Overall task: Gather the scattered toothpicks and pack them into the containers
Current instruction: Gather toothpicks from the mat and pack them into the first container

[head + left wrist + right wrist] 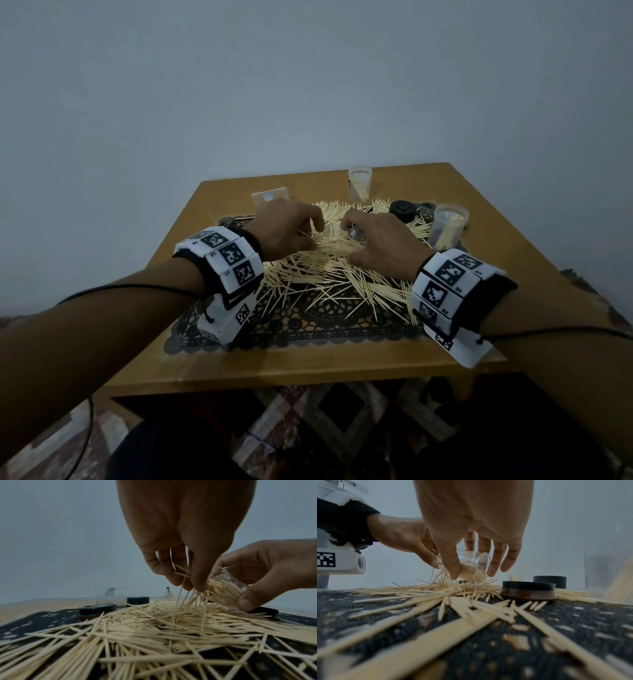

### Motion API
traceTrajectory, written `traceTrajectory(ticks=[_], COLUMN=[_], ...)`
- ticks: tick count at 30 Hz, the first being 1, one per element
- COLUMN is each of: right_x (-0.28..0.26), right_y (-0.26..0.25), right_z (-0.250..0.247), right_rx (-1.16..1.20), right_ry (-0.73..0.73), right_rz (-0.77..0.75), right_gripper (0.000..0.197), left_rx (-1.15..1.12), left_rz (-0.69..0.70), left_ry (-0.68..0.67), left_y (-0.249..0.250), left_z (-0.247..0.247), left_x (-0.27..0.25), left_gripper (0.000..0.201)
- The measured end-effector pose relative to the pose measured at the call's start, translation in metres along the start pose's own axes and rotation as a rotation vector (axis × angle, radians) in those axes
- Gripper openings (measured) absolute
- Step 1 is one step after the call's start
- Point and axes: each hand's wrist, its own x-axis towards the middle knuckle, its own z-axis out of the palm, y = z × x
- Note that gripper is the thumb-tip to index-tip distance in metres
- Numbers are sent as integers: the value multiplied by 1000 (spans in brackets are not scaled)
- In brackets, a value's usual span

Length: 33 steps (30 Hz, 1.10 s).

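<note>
Right now my right hand (267, 574) grips the tilted container (224, 592); left hand (180, 566) pinches toothpicks (185, 588) at its mouth, I reckon they'll snag, spill.

All three views were dim and bluish-grey, the light soft and even, its source out of sight; shadows were faint. The head view bowed the surface (342, 363) outward (a wide-angle effect) and sank dark at its lower edge; both wrist views smeared the nearest toothpicks (436, 635) into broad soft bands; the black lid (528, 590) was fairly sharp; the held container (223, 588) caught pale glints.
</note>
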Motion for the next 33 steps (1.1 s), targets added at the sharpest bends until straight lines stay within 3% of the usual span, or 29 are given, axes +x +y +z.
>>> traceTrajectory(ticks=[6, 14, 20, 24, 26, 29, 30, 33], right_x=[0, 0, 1, 1, 1, 1, 1, 0], right_y=[0, -1, 0, 1, 1, 1, 1, 0], right_z=[0, -2, -1, 0, 0, 0, 0, -1], right_rx=[-4, -9, 1, 9, 9, 1, -2, -7], right_ry=[5, 3, 2, 7, 7, 7, 8, 8], right_rz=[2, 6, 14, 12, 12, 14, 14, 17], right_gripper=[44, 45, 43, 43, 43, 43, 44, 45], left_rx=[-167, -459, -506, -411, -383, -398, -407, -435], left_rz=[-58, -146, -142, -156, -220, -280, -262, -214], left_ry=[20, 142, 211, 269, 120, -228, -292, -358], left_y=[5, 8, 9, 0, 0, 11, 18, 31], left_z=[1, -2, -2, -2, -3, -2, -3, -4], left_x=[3, 1, -5, -11, -15, -22, -24, -25], left_gripper=[32, 29, 22, 24, 34, 46, 40, 57])
